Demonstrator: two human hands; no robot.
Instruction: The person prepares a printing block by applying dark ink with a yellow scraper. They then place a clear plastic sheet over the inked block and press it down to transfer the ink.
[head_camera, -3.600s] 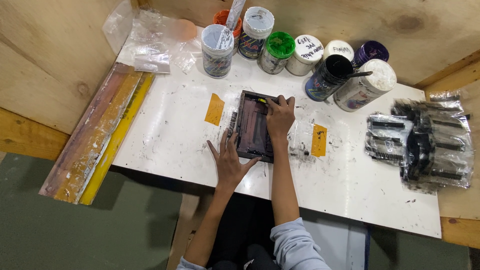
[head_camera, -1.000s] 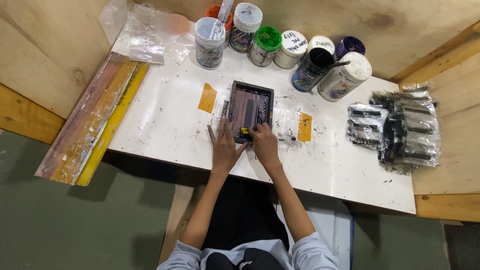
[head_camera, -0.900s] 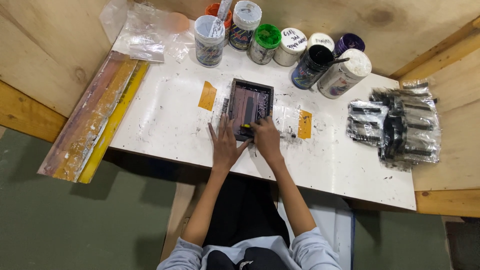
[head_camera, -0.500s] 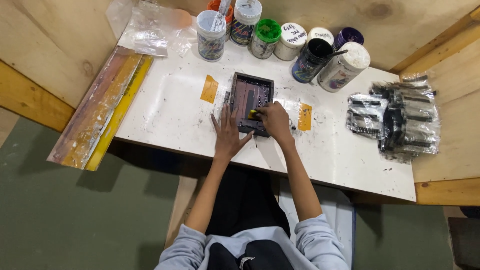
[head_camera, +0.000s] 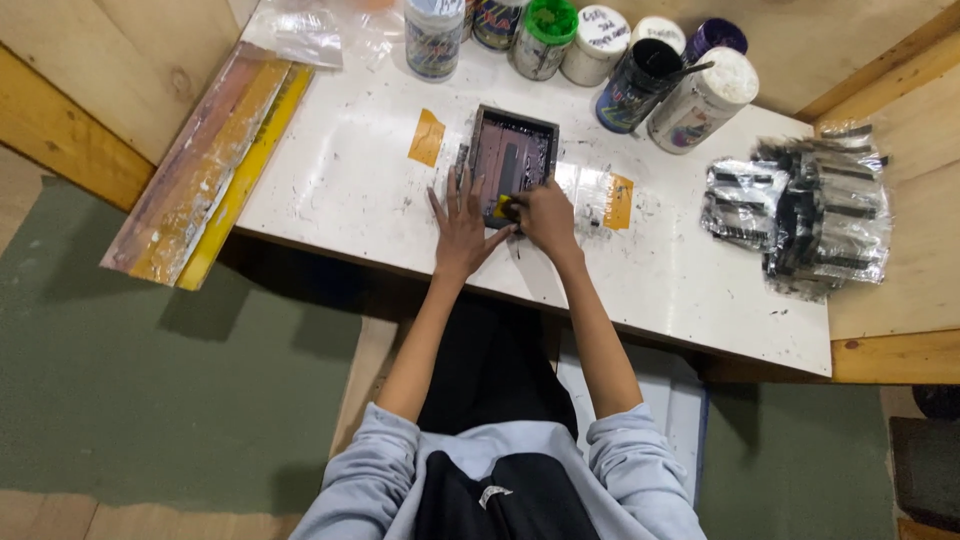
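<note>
Carrying everything, the white paint-spattered table has a small dark rectangular printing frame lying flat on it. Against the frame's near left corner the left hand presses flat, fingers spread apart. At its near edge the right hand has fingers clamped on a small yellow piece.

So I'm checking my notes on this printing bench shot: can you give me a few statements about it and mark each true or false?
1. The left hand lies flat, fingers spread, at the small dark framed screen. True.
2. The right hand holds a small yellow tool at the screen's near edge. True.
3. The paint jars stand along the table's near edge. False: they line the far edge.
4. The crumpled foil packets lie at the table's left end. False: they lie at the right end.
</note>
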